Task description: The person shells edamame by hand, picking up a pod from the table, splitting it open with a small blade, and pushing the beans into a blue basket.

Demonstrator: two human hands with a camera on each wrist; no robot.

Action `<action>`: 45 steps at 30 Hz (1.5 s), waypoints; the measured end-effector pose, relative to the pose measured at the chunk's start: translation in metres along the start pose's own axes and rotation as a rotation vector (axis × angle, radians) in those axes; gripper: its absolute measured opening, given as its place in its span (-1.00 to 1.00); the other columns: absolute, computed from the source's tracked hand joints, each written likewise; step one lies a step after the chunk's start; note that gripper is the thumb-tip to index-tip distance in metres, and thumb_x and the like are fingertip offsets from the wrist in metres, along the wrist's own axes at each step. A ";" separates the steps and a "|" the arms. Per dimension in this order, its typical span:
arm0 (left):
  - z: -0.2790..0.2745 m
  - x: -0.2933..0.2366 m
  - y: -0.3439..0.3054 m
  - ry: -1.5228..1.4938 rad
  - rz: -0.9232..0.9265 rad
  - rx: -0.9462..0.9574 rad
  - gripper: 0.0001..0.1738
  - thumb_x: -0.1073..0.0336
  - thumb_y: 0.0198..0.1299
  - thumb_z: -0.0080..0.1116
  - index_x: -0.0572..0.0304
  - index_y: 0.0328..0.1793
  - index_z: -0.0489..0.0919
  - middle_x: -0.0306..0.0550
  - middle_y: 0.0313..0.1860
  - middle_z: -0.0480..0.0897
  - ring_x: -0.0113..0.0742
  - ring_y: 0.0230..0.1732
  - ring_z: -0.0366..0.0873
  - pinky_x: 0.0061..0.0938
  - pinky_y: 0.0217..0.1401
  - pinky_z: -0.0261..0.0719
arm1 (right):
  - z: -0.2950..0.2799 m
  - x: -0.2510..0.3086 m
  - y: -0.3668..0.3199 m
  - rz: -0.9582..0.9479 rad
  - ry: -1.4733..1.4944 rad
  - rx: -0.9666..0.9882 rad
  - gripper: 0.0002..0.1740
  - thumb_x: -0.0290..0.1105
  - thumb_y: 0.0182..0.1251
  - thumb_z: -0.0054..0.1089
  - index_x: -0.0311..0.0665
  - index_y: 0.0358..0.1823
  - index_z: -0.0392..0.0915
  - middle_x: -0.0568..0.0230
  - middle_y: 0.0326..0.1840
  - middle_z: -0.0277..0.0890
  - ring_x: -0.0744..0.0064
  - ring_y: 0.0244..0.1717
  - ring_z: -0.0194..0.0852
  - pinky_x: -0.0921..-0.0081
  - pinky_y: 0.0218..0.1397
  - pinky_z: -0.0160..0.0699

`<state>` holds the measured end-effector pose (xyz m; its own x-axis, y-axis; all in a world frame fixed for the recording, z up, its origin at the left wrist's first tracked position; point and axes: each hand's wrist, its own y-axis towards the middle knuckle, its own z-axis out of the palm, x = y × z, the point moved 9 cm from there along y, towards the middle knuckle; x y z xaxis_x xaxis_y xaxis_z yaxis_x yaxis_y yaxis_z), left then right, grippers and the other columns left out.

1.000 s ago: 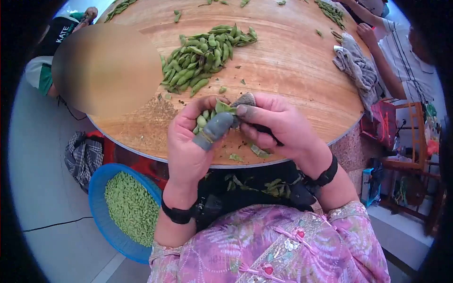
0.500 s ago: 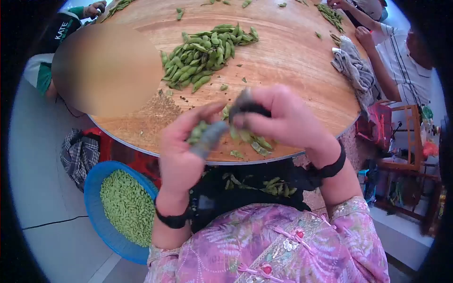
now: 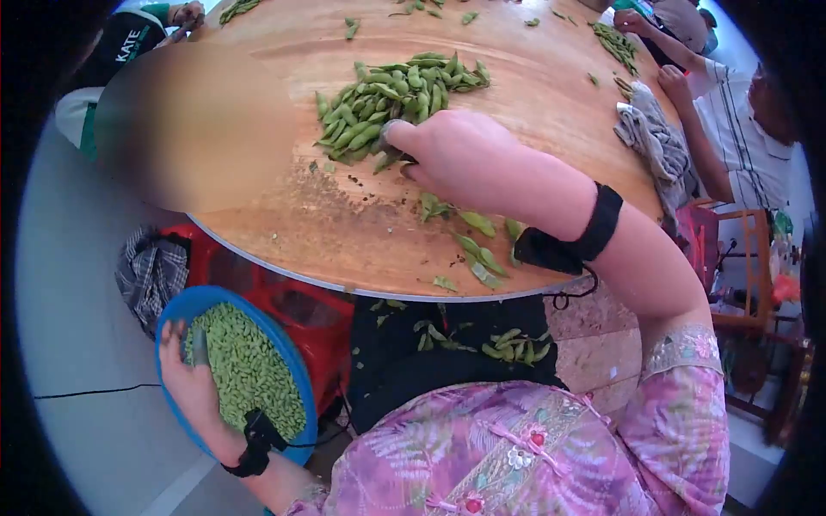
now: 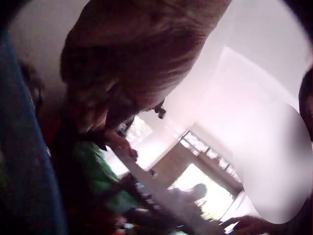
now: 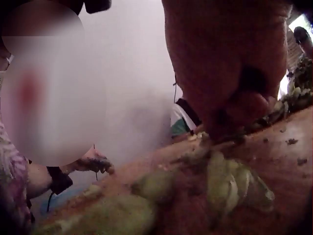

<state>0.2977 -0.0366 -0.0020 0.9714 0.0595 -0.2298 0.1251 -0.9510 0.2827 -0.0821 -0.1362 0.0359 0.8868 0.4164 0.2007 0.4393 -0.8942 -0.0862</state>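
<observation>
My left hand (image 3: 191, 378) is over the blue basin (image 3: 305, 378) of shelled green beans (image 3: 249, 370), fingers spread near its left rim. Its thumb wears a grey cover (image 3: 200, 347). On the wooden table, my right hand (image 3: 456, 159) reaches to the near edge of a heap of green bean pods (image 3: 366, 103). A grey cover shows on one of its digits, with the fingertips right at the pods; I cannot tell whether they pinch one. In the right wrist view the right hand (image 5: 230, 63) hangs low over the tabletop, its fingertips mostly hidden.
Opened pods (image 3: 482, 258) lie by the table's near edge, and more husks (image 3: 516, 346) on the dark cloth over my lap. A red stool (image 3: 292, 318) stands beside the basin. A grey towel (image 3: 650, 133) hangs at the right edge. Other people sit around the table.
Both hands were together over the near table edge with a pod and loose beans. They have parted: the left moved down to the basin and no longer holds beans, the right forward to the heap.
</observation>
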 end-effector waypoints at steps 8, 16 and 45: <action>0.040 -0.230 0.070 -0.534 0.354 0.108 -0.62 0.32 0.09 0.16 0.29 0.05 0.49 0.07 -0.21 0.55 -0.15 -0.23 0.54 -0.40 -0.16 0.47 | -0.001 -0.004 -0.001 -0.010 -0.042 -0.074 -0.87 -0.47 0.13 -0.03 -0.30 -0.27 0.41 -0.03 -0.48 0.52 -0.03 -0.36 0.55 0.13 -0.34 0.51; 0.071 -0.312 0.042 -1.078 0.268 0.442 -0.65 0.39 0.11 0.14 0.29 0.06 0.51 -0.17 -0.40 0.52 -0.44 -0.43 0.46 -0.56 -0.39 0.44 | -0.018 -0.052 -0.049 0.046 0.038 -0.329 -0.86 -0.40 0.11 0.07 -0.29 -0.32 0.46 0.08 -0.64 0.46 0.12 -0.55 0.50 0.26 -0.50 0.41; 0.076 -0.316 -0.003 -1.936 0.094 0.802 -0.84 0.45 0.03 0.27 0.31 -0.25 0.59 -0.31 -0.41 0.57 -0.63 -0.42 0.40 -0.74 -0.38 0.37 | 0.048 0.003 -0.097 0.264 1.641 0.086 -0.84 -0.38 0.34 -0.06 -0.29 -0.35 0.46 0.51 -0.62 0.33 0.77 -0.66 0.14 0.74 -0.60 0.14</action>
<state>-0.0247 -0.0761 -0.0009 -0.5029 0.2014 -0.8405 -0.5099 -0.8543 0.1004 -0.1151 -0.0402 -0.0017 -0.1260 -0.3887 0.9127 0.3674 -0.8729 -0.3210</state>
